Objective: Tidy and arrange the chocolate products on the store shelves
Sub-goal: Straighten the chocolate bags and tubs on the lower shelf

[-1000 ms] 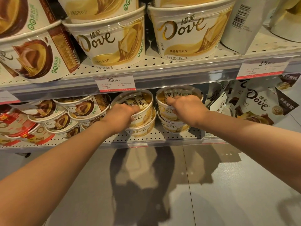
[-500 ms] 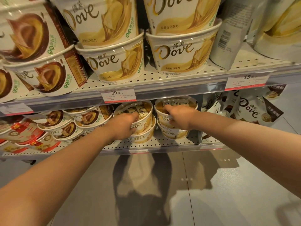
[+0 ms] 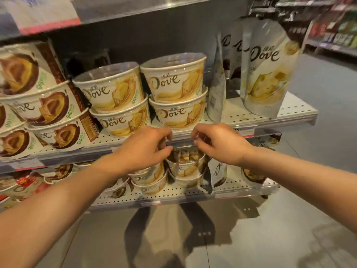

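hovering mid-frame before the shelf edge, left hand (image 3: 143, 149) and right hand (image 3: 218, 144), fingers loosely curled, holding nothing; cream round paper chocolate tubs (image 3: 185, 167) sit stacked just below. likely between adjustments; next needs a fresh grip.

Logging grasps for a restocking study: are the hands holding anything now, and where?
Nothing clearly: left hand and right hand hover, fingers curled, over the white-and-gold paper chocolate tubs.
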